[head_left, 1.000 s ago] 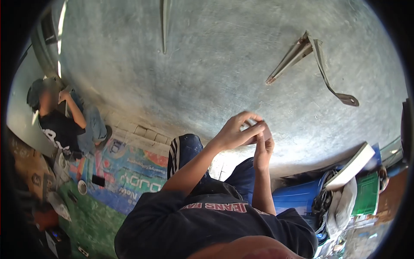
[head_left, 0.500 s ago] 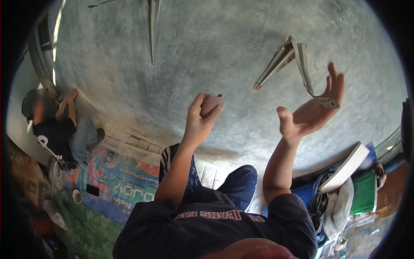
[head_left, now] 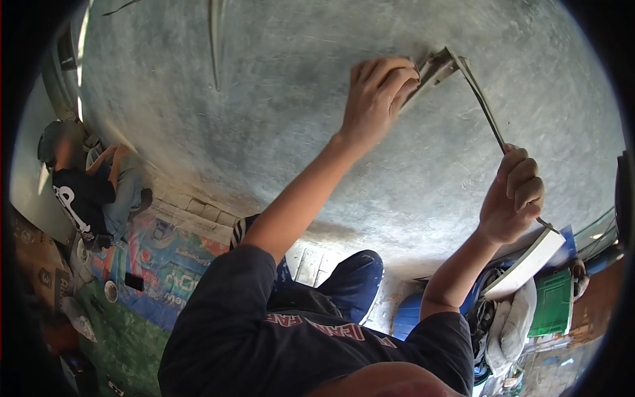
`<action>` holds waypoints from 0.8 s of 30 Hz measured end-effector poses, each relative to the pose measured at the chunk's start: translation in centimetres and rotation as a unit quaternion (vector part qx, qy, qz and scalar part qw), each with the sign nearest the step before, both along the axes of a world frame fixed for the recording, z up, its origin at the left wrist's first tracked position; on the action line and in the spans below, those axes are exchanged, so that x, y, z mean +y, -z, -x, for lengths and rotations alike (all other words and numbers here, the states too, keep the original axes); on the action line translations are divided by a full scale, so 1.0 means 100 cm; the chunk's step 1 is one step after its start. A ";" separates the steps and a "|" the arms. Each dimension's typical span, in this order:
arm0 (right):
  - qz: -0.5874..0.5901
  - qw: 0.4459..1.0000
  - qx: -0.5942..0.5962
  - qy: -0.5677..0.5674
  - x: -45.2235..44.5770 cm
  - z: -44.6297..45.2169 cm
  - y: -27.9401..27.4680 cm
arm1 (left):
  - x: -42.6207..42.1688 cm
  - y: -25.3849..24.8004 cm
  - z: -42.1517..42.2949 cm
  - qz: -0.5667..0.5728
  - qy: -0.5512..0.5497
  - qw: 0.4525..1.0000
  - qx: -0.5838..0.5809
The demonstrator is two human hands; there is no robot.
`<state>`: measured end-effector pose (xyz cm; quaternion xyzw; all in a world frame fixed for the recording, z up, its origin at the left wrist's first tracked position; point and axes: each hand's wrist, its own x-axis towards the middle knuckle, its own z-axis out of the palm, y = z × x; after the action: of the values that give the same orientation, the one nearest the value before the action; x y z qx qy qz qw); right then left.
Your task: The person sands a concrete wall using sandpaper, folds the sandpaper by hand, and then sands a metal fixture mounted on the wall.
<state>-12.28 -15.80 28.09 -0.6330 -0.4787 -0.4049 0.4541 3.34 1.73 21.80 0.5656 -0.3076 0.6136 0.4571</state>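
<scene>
My left hand (head_left: 378, 96) is closed, fingers curled, against the narrow metal bracket (head_left: 438, 68) on the grey wall. The reddish-brown piece, apparently folded sandpaper, is almost wholly hidden by those fingers. From the bracket's upper end a thin flat strap (head_left: 484, 106) runs down to the right. Around its lower part my right hand (head_left: 512, 195) is wrapped in a fist, and the strap's end (head_left: 548, 226) sticks out below. The strap looks taut between bracket and fist.
Another narrow bracket (head_left: 215, 49) is on the wall at upper left. A person (head_left: 86, 188) sits at far left beside a printed banner (head_left: 178, 261) with a phone (head_left: 134, 282). Lower right are a white board (head_left: 522, 266) and a green crate (head_left: 552, 301).
My left hand has moved up and right to the bracket. My right hand, open before with the strap across it, has lowered and closed on the strap, pulling it straight.
</scene>
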 end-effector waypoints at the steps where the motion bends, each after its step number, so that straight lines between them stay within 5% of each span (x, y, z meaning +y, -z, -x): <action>1: -0.004 1.000 -0.002 0.001 -0.005 -0.001 0.000 | -0.006 -0.001 -0.009 -0.022 -0.084 0.995 -0.048; 6: -0.032 0.999 0.010 -0.042 -0.026 -0.006 0.012 | -0.009 0.023 -0.034 -0.077 -0.196 0.977 -0.010; 9: -0.011 0.999 -0.012 -0.048 -0.034 -0.012 0.011 | -0.009 0.038 -0.042 -0.031 0.007 0.999 0.000; 18: -0.029 0.994 -0.044 -0.098 -0.038 -0.020 0.021 | -0.001 0.007 -0.045 -0.121 -0.153 0.980 -0.046; 24: -0.017 0.993 -0.017 -0.115 -0.039 -0.016 0.019 | 0.005 0.030 -0.050 -0.136 -0.124 0.982 -0.033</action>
<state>-10.69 -19.69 26.18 -0.5593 -0.5490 -0.3687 0.4999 8.30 2.19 18.79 0.6355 -0.3302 0.6367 0.2858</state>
